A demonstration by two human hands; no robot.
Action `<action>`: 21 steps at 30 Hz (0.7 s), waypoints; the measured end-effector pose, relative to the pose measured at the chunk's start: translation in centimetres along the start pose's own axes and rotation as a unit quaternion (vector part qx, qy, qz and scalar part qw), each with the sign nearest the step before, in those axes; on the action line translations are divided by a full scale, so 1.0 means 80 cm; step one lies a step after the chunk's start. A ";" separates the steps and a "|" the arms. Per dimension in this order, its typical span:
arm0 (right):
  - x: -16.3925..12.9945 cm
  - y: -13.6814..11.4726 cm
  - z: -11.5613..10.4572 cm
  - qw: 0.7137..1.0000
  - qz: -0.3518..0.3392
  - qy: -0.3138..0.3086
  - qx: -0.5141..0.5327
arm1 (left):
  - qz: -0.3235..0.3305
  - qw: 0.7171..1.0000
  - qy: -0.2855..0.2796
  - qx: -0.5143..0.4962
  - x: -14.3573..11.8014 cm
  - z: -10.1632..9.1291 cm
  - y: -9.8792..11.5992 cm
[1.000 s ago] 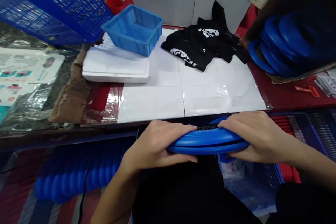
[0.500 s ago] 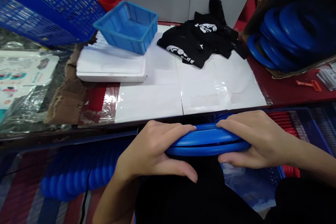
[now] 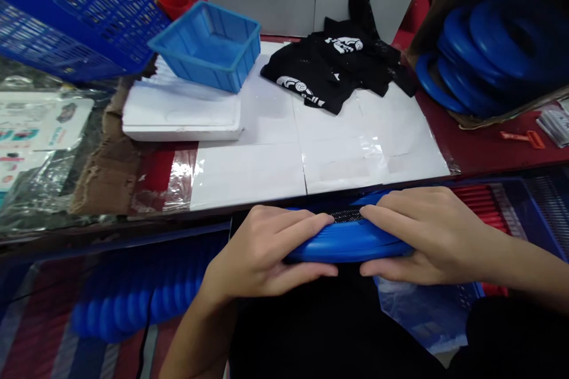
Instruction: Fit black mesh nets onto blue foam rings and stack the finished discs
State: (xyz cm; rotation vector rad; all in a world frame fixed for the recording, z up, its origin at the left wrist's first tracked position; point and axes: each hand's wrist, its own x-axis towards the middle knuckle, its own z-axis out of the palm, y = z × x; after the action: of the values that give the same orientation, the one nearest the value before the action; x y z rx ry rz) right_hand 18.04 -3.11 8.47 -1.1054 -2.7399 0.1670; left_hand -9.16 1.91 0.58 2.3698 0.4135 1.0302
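A flat blue ribbed ring (image 3: 351, 241) with a black strip along its top edge lies across my lap, just below the table's front edge. My left hand (image 3: 262, 254) grips its left end, fingers over the top and thumb underneath. My right hand (image 3: 422, 234) grips the right end the same way. The fingertips of both hands nearly meet over the black strip.
White sheets (image 3: 311, 154) cover the table (image 3: 489, 157), with black printed cloth (image 3: 333, 71) at the back. A small blue bin (image 3: 207, 44) sits on a white foam block (image 3: 178, 115). More blue rings (image 3: 480, 59) fill a box at right. Blue ribbed rings (image 3: 133, 296) lie below left.
My hands have slid closer together along the ring, and the left thumb has tucked back under it. The view has drifted slightly.
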 end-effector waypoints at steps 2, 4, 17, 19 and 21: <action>-0.003 0.004 -0.003 1.000 0.005 -0.008 0.009 | 0.001 1.000 -0.003 -0.031 -0.008 -0.005 -0.009; -0.007 0.011 -0.006 0.999 0.010 -0.017 0.041 | 0.002 0.997 0.010 -0.075 -0.022 -0.010 -0.026; -0.016 0.012 0.014 0.997 0.015 -0.027 0.067 | -0.096 0.983 -0.122 -0.097 -0.018 -0.008 -0.023; -0.014 0.011 0.014 0.997 0.015 -0.033 0.064 | -0.069 0.988 -0.113 -0.083 -0.006 0.001 -0.008; -0.012 0.010 0.012 0.997 0.017 -0.032 0.073 | -0.057 0.992 -0.092 -0.066 0.000 0.005 0.000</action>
State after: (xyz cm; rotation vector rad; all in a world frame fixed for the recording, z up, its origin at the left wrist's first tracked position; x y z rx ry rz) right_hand 19.08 -3.22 7.27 -1.1261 -2.7136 0.4076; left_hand -8.84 1.75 0.33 2.2697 0.3953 0.7564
